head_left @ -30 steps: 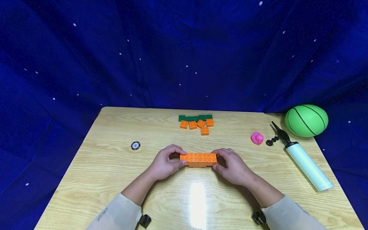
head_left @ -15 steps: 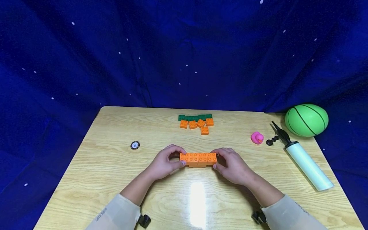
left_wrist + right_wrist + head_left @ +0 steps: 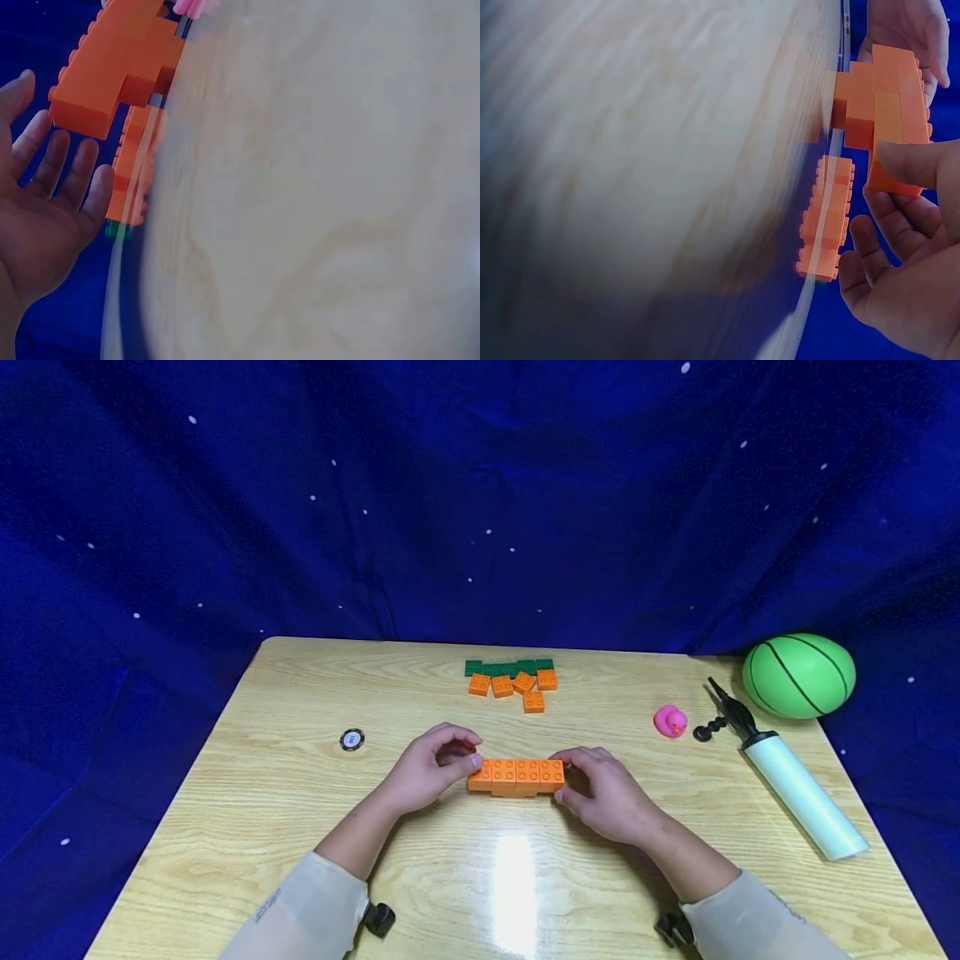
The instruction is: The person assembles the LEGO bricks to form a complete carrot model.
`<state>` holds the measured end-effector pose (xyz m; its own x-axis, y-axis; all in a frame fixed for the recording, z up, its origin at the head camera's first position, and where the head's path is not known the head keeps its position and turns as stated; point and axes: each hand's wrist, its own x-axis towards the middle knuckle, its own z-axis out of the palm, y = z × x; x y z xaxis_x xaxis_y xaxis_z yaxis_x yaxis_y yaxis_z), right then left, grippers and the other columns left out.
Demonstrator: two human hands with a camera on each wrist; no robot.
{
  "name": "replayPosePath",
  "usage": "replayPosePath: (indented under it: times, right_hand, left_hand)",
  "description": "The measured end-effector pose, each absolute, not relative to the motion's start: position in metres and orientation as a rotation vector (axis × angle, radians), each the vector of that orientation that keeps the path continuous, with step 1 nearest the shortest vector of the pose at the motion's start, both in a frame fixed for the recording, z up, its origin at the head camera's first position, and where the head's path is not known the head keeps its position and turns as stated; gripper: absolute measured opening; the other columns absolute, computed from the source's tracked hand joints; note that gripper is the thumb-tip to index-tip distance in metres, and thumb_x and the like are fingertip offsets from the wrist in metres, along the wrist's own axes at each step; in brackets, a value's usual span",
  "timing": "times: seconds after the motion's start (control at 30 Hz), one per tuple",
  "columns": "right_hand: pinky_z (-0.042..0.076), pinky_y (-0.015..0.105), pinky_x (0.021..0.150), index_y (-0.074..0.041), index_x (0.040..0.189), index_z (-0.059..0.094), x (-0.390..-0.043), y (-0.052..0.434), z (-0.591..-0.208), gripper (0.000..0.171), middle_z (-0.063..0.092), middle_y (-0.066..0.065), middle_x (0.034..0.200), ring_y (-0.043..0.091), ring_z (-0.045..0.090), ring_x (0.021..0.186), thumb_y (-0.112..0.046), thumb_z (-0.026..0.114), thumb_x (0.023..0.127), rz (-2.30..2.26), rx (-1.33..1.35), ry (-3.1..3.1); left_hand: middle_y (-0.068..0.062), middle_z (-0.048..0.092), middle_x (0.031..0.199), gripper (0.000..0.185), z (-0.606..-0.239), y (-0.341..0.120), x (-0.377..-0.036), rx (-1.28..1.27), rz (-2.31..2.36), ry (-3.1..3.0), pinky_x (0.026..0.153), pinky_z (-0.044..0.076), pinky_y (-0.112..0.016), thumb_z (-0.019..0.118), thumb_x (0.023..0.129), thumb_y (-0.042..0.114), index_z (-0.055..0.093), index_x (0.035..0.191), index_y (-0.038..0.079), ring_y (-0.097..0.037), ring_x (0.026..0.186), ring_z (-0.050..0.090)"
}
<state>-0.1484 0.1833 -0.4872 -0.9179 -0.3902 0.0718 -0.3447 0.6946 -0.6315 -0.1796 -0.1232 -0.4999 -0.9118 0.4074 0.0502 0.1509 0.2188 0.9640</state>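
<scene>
A stepped block of orange toy building bricks [image 3: 516, 775] stands on the table, its top row wider than the layers beneath, as the right wrist view shows. My right hand [image 3: 611, 797] pinches its right end, thumb on the near side and fingers behind. At the left end is my left hand [image 3: 427, 768], its fingers apart and loosely bent around nothing. The left wrist view has those fingers [image 3: 56, 161] beside the end of the orange bricks [image 3: 112, 67]; whether a fingertip touches them I cannot tell.
Several loose orange bricks [image 3: 533, 702] lie before a row of green bricks [image 3: 501, 669] at the back. A poker chip [image 3: 352, 739] is on the left. Rightward are a pink rubber duck [image 3: 671, 722], a small black knobbed piece [image 3: 708, 729], a hand pump [image 3: 806, 797] and a green ball [image 3: 799, 677].
My left hand has let go of the block's left end, its fingers and thumb lifting slightly up and away. The right hand keeps its pinch, and the block stays in place.
</scene>
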Motion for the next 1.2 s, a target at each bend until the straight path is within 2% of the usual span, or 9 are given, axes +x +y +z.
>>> replayPosePath:
  times: [0.13,0.53,0.93,1.2]
  right_hand:
    - [0.049,0.051,0.101,-0.01,0.128,0.068,-0.148,0.183,-0.488,0.041,0.069,0.005,0.123,0.026,0.06,0.117,-0.01,0.08,0.089,-1.042,-0.629,2.838]
    - [0.05,0.05,0.097,-0.009,0.129,0.068,-0.155,0.184,-0.488,0.041,0.069,0.006,0.121,0.027,0.06,0.112,-0.009,0.08,0.089,-1.044,-0.633,2.858]
    - [0.049,0.051,0.099,-0.006,0.132,0.066,-0.167,0.186,-0.491,0.043,0.069,0.01,0.125,0.03,0.06,0.114,-0.009,0.079,0.091,-1.042,-0.633,2.867]
    - [0.049,0.052,0.1,-0.004,0.133,0.065,-0.175,0.186,-0.49,0.045,0.069,0.012,0.126,0.033,0.06,0.114,-0.008,0.078,0.091,-1.052,-0.61,2.87]
  left_hand:
    - [-0.004,0.065,0.111,0.03,-0.499,-0.123,-0.188,0.461,1.759,2.353,0.088,0.055,-0.031,0.072,0.1,0.021,0.068,0.123,0.001,-0.02,0.1,0.066]
    - [-0.007,0.065,0.111,0.022,-0.501,-0.119,-0.216,0.324,1.704,2.543,0.091,0.055,-0.039,0.071,0.099,0.014,0.071,0.118,0.003,-0.022,0.1,0.065]
    - [-0.016,0.063,0.12,0.028,-0.502,-0.11,-0.239,0.295,1.597,2.638,0.096,0.054,-0.039,0.073,0.098,0.014,0.07,0.122,0.002,-0.025,0.107,0.063]
    - [-0.012,0.061,0.124,0.039,-0.503,-0.104,-0.255,0.293,1.464,2.745,0.099,0.052,-0.039,0.078,0.093,0.014,0.068,0.13,0.006,-0.028,0.111,0.062]
